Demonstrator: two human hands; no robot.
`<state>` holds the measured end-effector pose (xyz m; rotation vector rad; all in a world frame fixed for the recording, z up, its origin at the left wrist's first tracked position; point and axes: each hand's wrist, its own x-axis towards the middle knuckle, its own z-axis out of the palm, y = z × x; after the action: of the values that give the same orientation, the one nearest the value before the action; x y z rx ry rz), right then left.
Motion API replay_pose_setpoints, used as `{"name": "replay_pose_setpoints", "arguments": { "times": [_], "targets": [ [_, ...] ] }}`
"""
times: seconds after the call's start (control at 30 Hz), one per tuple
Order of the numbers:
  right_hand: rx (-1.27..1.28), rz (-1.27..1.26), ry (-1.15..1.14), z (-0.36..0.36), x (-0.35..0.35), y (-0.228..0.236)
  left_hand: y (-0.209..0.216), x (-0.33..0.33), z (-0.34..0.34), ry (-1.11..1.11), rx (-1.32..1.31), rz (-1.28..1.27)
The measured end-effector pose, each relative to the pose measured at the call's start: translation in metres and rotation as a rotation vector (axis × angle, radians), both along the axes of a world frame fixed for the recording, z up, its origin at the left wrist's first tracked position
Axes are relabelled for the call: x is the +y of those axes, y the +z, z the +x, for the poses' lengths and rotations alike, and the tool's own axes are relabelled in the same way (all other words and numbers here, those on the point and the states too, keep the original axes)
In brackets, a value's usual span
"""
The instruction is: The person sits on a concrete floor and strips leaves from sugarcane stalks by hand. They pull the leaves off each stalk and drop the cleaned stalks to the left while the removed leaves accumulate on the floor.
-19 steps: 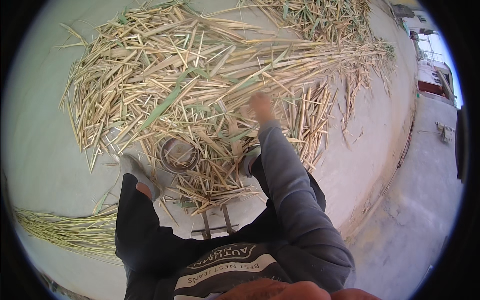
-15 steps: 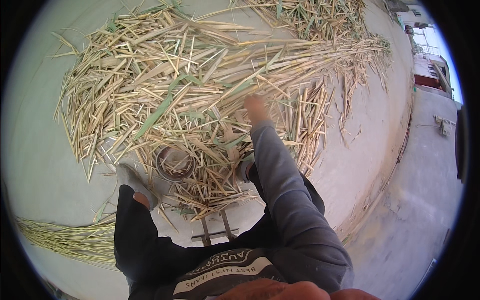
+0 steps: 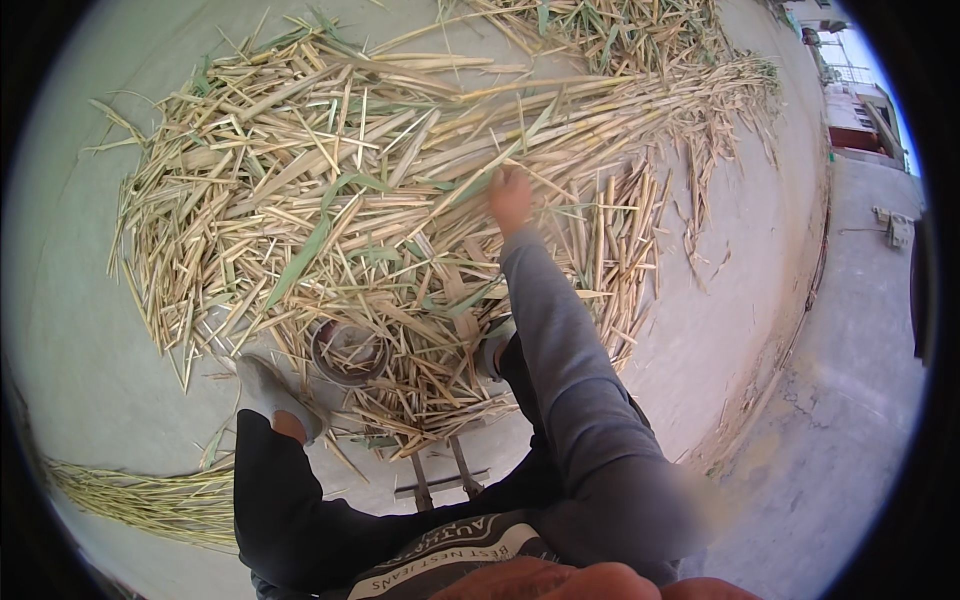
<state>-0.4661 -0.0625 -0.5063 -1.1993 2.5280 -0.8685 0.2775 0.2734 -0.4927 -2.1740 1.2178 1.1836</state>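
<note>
My right hand (image 3: 511, 198) reaches forward in a grey sleeve to the middle of a wide heap of dry cut stalks (image 3: 290, 170). Its fingers look curled closed around dry stalks, though their tips are hidden. Longer stalks (image 3: 590, 115) run past the hand toward the far right. A green leaf strip (image 3: 310, 245) lies across the heap, left of the hand. My left hand is out of view.
Between my feet stands a round brown bowl (image 3: 350, 352) with stalk pieces in it. A metal-and-wood frame (image 3: 440, 485) sits nearer my body. Long green-yellow stems (image 3: 150, 495) lie at the near left, and another stalk pile (image 3: 650, 35) at the far right.
My right hand has moved slightly up in the picture over the heap and shows less blur. The whole view has shifted a little.
</note>
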Motion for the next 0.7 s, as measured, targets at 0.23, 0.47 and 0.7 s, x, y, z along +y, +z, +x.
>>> {"name": "replay_pose_setpoints", "arguments": {
  "times": [0.23, 0.47, 0.7],
  "targets": [
    [-0.104, 0.215, 0.123, 0.006, -0.043, -0.011, 0.005, 0.000, 0.002, 0.012, 0.002, 0.010],
    [-0.243, -0.002, -0.050, 0.025, -0.036, -0.022, 0.004, 0.001, 0.003, 0.019, 0.006, 0.009],
    [-0.354, -0.197, -0.383, -0.031, -0.036, 0.015, 0.001, -0.018, 0.008, -0.021, 0.040, -0.056]
  ]
}}
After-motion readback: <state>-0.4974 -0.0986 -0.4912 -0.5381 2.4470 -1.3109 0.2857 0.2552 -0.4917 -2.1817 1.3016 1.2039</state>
